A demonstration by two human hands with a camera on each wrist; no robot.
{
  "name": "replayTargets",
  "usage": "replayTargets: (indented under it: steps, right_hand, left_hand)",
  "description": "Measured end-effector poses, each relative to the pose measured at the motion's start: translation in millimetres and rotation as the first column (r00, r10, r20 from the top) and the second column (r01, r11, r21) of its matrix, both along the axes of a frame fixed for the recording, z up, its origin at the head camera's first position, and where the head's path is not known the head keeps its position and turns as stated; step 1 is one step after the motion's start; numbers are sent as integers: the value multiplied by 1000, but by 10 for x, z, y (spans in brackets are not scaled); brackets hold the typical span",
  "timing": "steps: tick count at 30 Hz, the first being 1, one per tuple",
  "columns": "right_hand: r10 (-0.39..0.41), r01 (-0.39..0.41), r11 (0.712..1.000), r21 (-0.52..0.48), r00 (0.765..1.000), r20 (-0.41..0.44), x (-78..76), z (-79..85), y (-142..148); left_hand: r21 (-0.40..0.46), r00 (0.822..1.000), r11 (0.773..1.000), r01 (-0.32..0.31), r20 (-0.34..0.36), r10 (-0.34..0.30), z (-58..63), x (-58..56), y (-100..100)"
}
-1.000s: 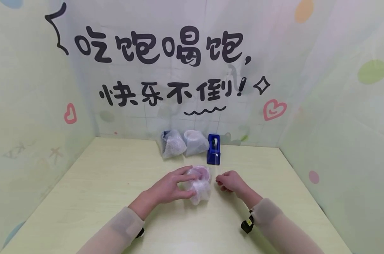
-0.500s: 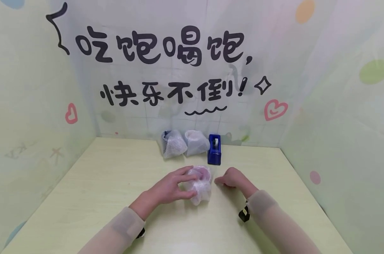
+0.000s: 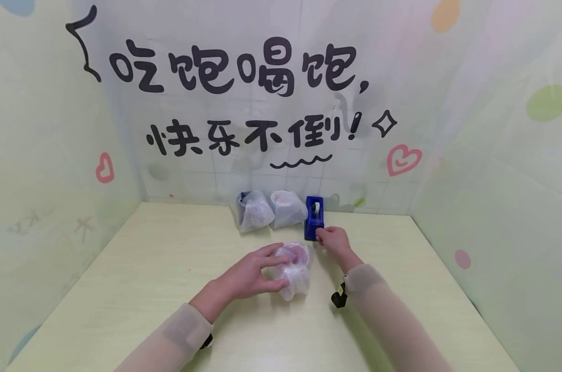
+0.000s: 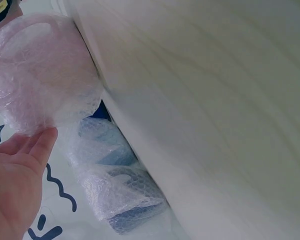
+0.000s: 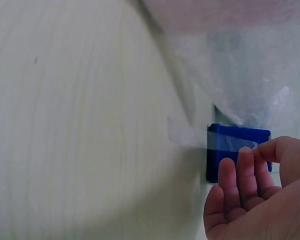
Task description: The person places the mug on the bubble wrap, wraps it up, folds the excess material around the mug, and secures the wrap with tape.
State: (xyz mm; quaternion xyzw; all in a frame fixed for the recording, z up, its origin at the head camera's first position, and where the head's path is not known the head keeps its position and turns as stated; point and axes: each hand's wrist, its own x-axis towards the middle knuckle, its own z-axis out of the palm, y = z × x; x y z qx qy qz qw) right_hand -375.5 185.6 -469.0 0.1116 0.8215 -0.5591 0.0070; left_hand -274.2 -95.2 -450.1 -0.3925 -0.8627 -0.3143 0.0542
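A pink cup in bubble wrap [image 3: 294, 274] lies mid-table, its round rim facing away from me. My left hand [image 3: 246, 274] holds it from the left, thumb and fingers spread around the wrap; the left wrist view shows the fingers against the wrapped cup [image 4: 45, 75]. My right hand [image 3: 335, 243] is at the front end of a blue tape dispenser [image 3: 314, 214]. In the right wrist view, thumb and index finger of the right hand [image 5: 255, 185] pinch a strip of clear tape [image 5: 182, 132], whose free end sticks out past the blue dispenser [image 5: 215, 165].
Two more bubble-wrapped items stand by the back wall, left of the dispenser: one with dark blue inside [image 3: 254, 212], one pale [image 3: 287, 209]. Printed fabric walls [image 3: 271, 175] enclose the pale wooden table [image 3: 137, 289] at the back and sides.
My right hand has moved forward from beside the wrapped cup to the tape dispenser's front. The left hand and the cup have stayed nearly still.
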Motion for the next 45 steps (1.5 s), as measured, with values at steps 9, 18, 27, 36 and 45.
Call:
replayTargets:
  steps: [9,18,27,36,45]
  right_hand:
    - [26,3,947,321,996,-86,-71,-32,-24]
    - [152,-132,934,332,988,-33,-111,-187,125]
    - [158,-179,979,-102,970,-183,179,230,326]
    - [332,-371,914,-161,916,-226,728,778,217]
    - [468,-524,769,-366,852,-236,1093,1119,-140]
  left_hand:
    - [16,1000,1000,7,-18,-7,-9,-9,24]
    - [32,999,999,12,-36,-11,-18,-6,28]
    - [25,1000,1000,2,-27,-1,-15,20,2]
    - [58,999,998,-18,-34,20,-35,26,21]
    - [114,998,992,-51,-28,54,-62,22,68]
